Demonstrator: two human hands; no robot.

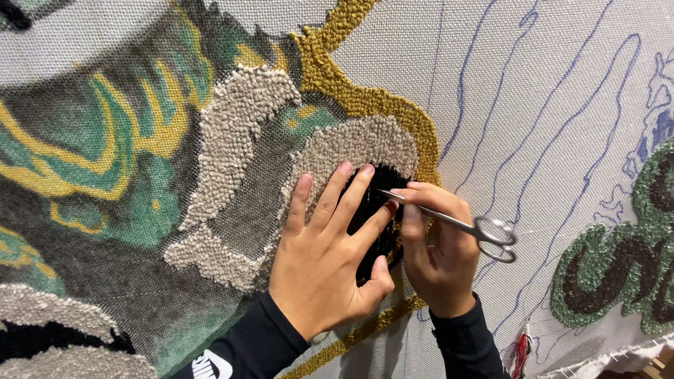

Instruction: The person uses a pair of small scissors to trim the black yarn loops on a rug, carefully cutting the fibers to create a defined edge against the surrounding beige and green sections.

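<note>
My left hand (323, 256) lies flat on a tufted canvas (533, 105), fingers spread over a beige looped patch (351, 147) and the edge of a black tufted patch (382, 242). My right hand (439, 256) pinches small silver scissors (484, 230) near the blades. The scissor tips point left onto the black patch, close to my left fingertips. The handle rings stick out to the right. A mustard-yellow looped band (365, 98) curves around the beige and black patches.
Blue drawn outlines (491, 105) cross the bare cloth at the right. A green and brown tufted shape (618, 267) fills the right edge. Green, yellow and grey areas (105, 154) show through the cloth at the left. The canvas edge (604, 361) runs along the bottom right, with red yarn (520, 351) hanging.
</note>
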